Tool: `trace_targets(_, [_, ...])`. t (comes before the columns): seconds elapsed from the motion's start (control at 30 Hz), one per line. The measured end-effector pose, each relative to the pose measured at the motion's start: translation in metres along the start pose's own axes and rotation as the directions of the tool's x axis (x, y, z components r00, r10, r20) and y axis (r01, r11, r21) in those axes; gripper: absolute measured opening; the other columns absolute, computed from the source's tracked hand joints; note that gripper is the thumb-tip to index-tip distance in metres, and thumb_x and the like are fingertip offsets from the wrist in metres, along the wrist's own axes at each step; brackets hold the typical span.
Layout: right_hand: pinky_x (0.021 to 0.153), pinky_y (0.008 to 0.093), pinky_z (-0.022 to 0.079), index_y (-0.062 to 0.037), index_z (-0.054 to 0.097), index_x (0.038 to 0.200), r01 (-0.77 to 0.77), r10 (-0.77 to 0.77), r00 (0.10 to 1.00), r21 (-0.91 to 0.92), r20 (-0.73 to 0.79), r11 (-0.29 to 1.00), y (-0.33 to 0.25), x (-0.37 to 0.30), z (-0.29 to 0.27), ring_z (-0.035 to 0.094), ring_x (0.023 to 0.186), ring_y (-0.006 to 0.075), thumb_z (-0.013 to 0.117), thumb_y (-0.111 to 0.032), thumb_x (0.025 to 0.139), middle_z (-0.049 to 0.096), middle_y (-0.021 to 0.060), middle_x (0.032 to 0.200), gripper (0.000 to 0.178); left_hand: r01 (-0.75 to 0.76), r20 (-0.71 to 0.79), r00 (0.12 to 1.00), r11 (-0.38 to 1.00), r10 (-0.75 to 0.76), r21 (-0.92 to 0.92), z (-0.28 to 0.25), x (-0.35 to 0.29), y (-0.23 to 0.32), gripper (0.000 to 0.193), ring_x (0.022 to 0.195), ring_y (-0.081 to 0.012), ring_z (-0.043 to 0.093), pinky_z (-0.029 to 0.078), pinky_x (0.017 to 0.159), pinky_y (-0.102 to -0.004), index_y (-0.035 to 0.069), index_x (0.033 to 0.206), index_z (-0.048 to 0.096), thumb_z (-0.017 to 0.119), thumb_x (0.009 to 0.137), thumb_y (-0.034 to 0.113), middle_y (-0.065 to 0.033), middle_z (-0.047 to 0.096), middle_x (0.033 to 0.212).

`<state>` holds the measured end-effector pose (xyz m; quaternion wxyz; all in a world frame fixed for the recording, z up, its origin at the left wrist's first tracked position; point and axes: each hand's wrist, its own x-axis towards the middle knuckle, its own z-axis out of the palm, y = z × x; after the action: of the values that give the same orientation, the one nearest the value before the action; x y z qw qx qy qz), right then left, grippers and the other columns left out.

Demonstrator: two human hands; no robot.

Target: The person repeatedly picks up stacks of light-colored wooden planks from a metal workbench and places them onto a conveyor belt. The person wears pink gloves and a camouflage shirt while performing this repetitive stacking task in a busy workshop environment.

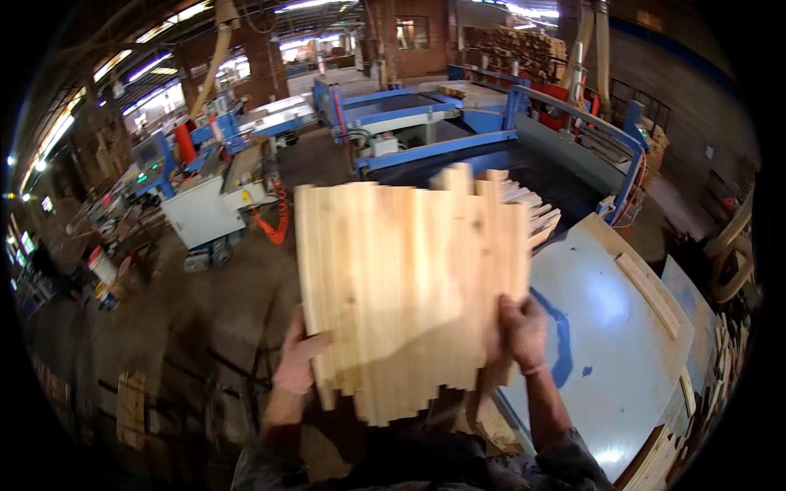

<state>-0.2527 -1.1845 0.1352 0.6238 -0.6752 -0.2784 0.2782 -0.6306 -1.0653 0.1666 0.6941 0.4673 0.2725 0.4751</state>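
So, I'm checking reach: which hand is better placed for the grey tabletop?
Probably the right hand: it grips the wooden slats at their right edge, nearer the grey tabletop, while the left hand holds the opposite edge, farther away.

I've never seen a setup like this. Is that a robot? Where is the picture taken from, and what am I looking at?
No robot here: these are a person's own left hand and right hand. The single picture comes from a wide fisheye camera worn on the head, looking down, so straight edges bend toward the rim.

The hands grip opposite sides of a broad bundle of pale wooden strips, set side by side with uneven ends. Whether they are joined, I can't tell.

To the right is a smooth, pale grey tabletop with blue marks; a long, narrow piece of pale wood lies near its right edge. Beyond the bundle stands a large blue-framed machine.
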Motion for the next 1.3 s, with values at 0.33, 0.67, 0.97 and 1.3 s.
trace_targets(0.33, [0.093,0.0375,0.057,-0.0036,0.067,0.136,0.172,-0.188,0.913,0.076,0.363,0.982,0.012,0.207,0.308,0.075,0.104,0.0219,0.08,-0.05,0.094,0.079,0.0157,0.111,0.064,-0.312,-0.188,0.92,0.932,0.345,0.184,-0.176,0.178,0.061,0.086,0.113,-0.0327,0.071,0.062,0.094,-0.0448,-0.001,0.154,0.046,0.086,0.086,0.034,-0.0177,0.067,0.132])
trace_targets(0.67, [0.1,0.0363,0.055,0.0015,0.06,0.143,-0.099,-0.027,0.95,0.382,0.311,0.919,-0.027,0.358,0.455,0.07,0.111,0.0192,0.081,-0.039,0.097,0.075,0.0142,0.123,0.065,-0.195,0.059,0.981,0.942,0.186,0.274,-0.293,0.476,0.135,0.081,0.117,-0.0279,0.07,0.06,0.098,-0.0417,0.001,0.156,0.045,0.078,0.096,0.044,-0.0156,0.065,0.137])
trace_targets(0.97, [0.095,0.0364,0.059,0.0097,0.057,0.137,-0.026,0.033,0.999,0.249,-0.021,0.968,-0.02,0.522,0.415,0.073,0.102,0.0205,0.082,-0.04,0.097,0.074,0.0183,0.12,0.069,0.029,0.391,0.906,0.947,-0.16,0.32,-0.243,0.838,0.103,0.077,0.118,-0.0255,0.07,0.061,0.096,-0.0378,0.0,0.159,0.043,0.073,0.099,0.038,-0.0168,0.065,0.141])
trace_targets(1.3, [0.083,0.0341,0.06,0.0115,0.06,0.127,-0.232,0.295,0.881,0.205,-0.371,0.951,0.013,0.605,0.368,0.071,0.092,0.0185,0.082,-0.038,0.095,0.073,0.0156,0.107,0.063,0.356,0.521,0.678,0.851,-0.519,0.385,-0.063,1.056,-0.045,0.064,0.099,-0.0236,0.075,0.062,0.086,-0.038,-0.002,0.137,0.064,0.078,0.089,0.038,-0.0128,0.074,0.118])
